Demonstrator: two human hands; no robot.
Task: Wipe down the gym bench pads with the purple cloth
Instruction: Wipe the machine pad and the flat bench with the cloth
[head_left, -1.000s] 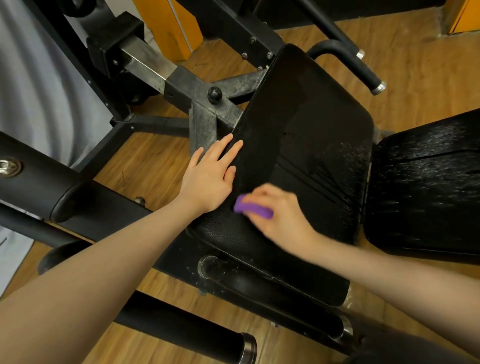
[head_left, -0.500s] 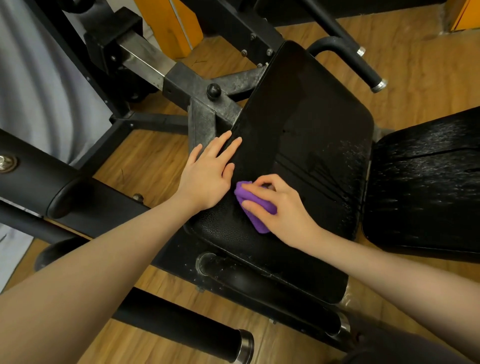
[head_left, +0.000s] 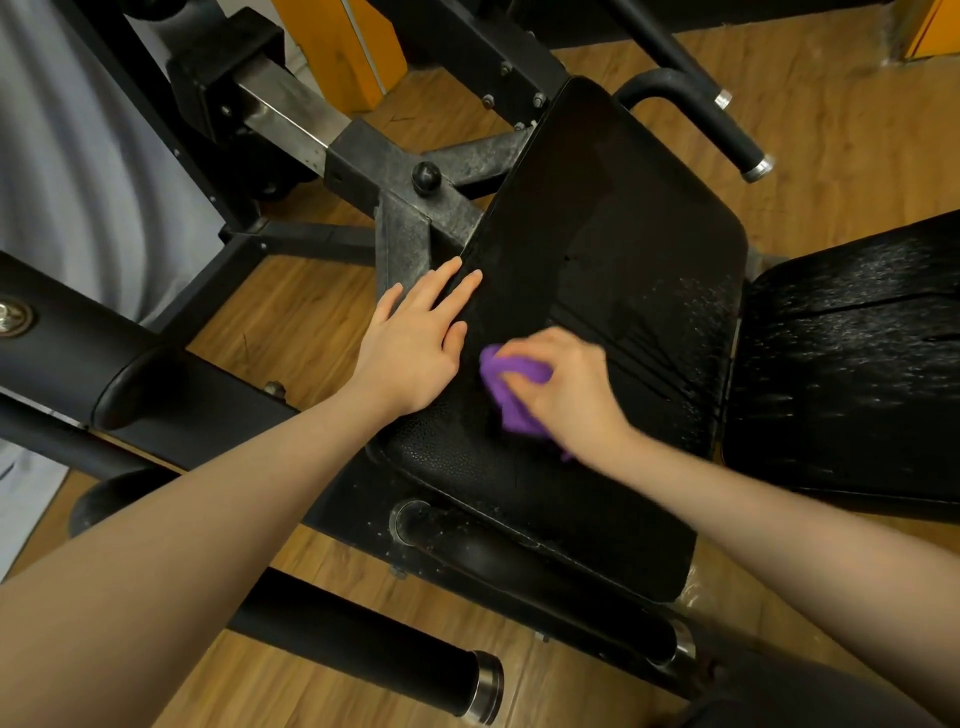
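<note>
— Which step is in hand?

— The wiping itself, I'd judge. The right hand (head_left: 563, 389) is curled round the bunched purple cloth (head_left: 506, 395) and presses it onto the black seat pad (head_left: 613, 249), near the pad's left edge and towards its near end. The hand is blurred, which suits a stroke in progress.

— And the other hand?

— The left hand (head_left: 415, 343) lies flat, fingers straight, on the pad's left edge just beside the cloth, with its fingertips pointing up along the edge. It grips nothing; it seems to steady the pad or the person.

— How far along?

— Hard to say. The far part of the seat pad looks smooth and dark; pale specks show along its right side and all over the neighbouring back pad (head_left: 852, 364), which the cloth is well apart from. By my reading most of the job remains.

— What does the next move call for?

— Carrying the cloth rightward across the speckled strip, keeping it pressed flat, then crossing the gap to the back pad. The left hand would likely have to shift to follow.

— Any containers to report?

— None in view; only the steel frame (head_left: 405, 208), foam rollers (head_left: 363, 649) and wood floor (head_left: 841, 130).
</note>
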